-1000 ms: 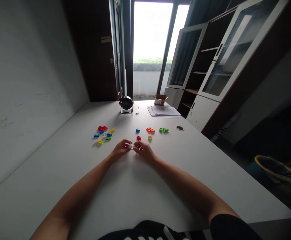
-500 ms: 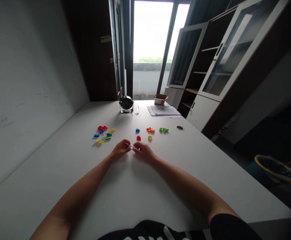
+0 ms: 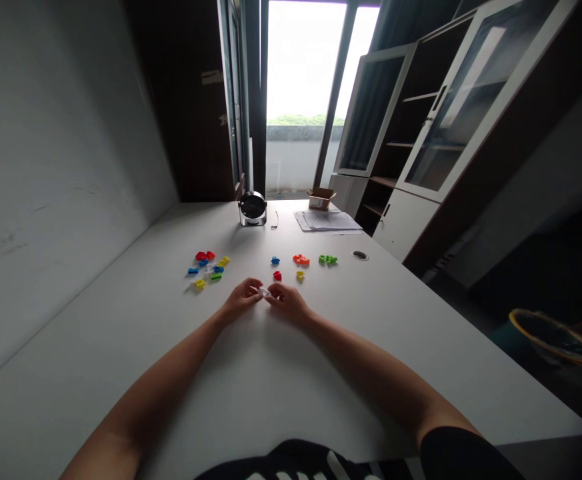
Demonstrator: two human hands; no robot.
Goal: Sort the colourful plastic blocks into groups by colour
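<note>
Between the fingertips of my left hand point(image 3: 243, 297) and my right hand point(image 3: 285, 301) is a small white plastic piece point(image 3: 264, 292). Both hands pinch it just above the table, and the fingers cover part of it. Just beyond my right hand lie a red piece point(image 3: 277, 276) and a yellow piece point(image 3: 300, 275). Behind these are a blue piece point(image 3: 275, 261), orange pieces point(image 3: 301, 260) and green pieces point(image 3: 327, 260). Left of my left hand, several loose pieces in red, blue, white, green and yellow form a scattered group, with a yellow piece point(image 3: 199, 284) at its near side.
Farther back on the white table point(image 3: 265, 400) stand a round black-and-silver device point(image 3: 253, 209), papers point(image 3: 328, 221) and an open cardboard box point(image 3: 319, 199). A cable hole point(image 3: 360, 256) is at the right. A wall borders the left side; cabinets point(image 3: 421, 180) rise beyond the right edge.
The white piece has turned slightly between my fingertips. Both hands stay almost in the same place, and the pieces on the table have not moved.
</note>
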